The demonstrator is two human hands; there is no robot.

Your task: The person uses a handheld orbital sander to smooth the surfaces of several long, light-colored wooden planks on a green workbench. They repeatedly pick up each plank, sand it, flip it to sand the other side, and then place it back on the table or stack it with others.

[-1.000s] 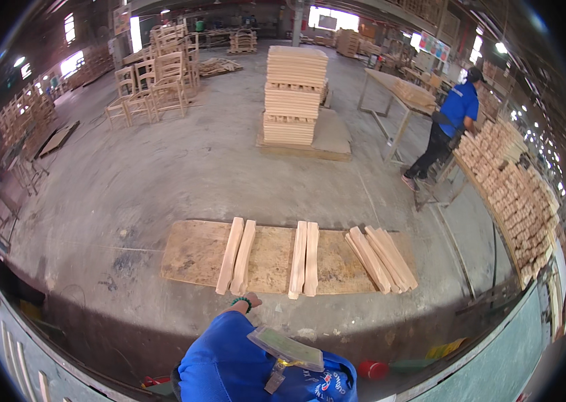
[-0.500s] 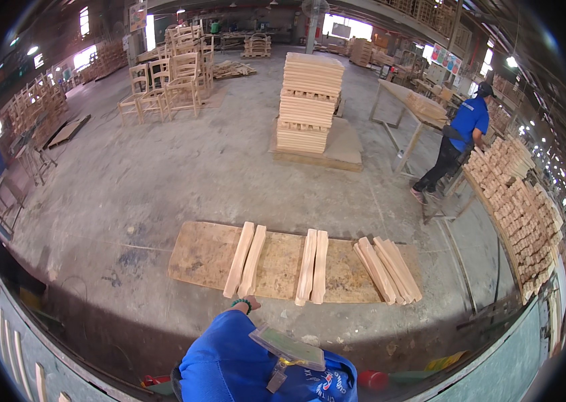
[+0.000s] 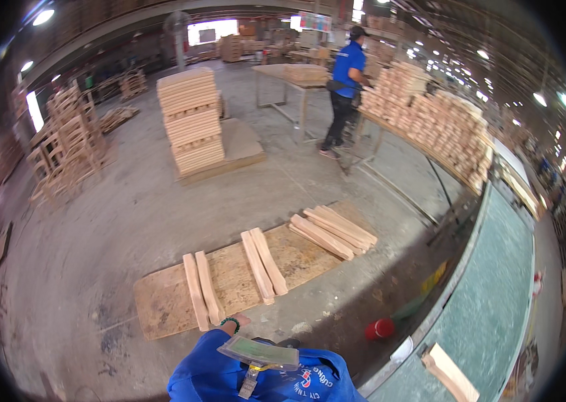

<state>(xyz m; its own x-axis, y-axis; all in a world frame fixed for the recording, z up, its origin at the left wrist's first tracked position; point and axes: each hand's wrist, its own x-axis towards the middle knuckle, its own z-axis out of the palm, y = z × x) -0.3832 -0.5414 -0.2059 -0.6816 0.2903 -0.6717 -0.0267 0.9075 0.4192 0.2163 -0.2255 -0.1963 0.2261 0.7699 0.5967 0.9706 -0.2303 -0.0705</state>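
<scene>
Wooden slats (image 3: 267, 261) in three groups on a flat board (image 3: 156, 308), with the left hand (image 3: 238, 320) low beside the leftmost pair

Two slats lie at the board's left, two near its middle and a slanted bunch at its right; another slat (image 3: 449, 372) rests on the green bench (image 3: 490, 268) at lower right. The left hand, green beads (image 3: 231, 323) at its wrist, is just beside the near ends of the leftmost pair; whether it touches them, and how wide its grip is, I cannot tell. The right hand is out of view. The step in hand looks like handling or setting out slats; a lift from here would call for fingers closing around a near end, clear of the neighbouring slat
</scene>
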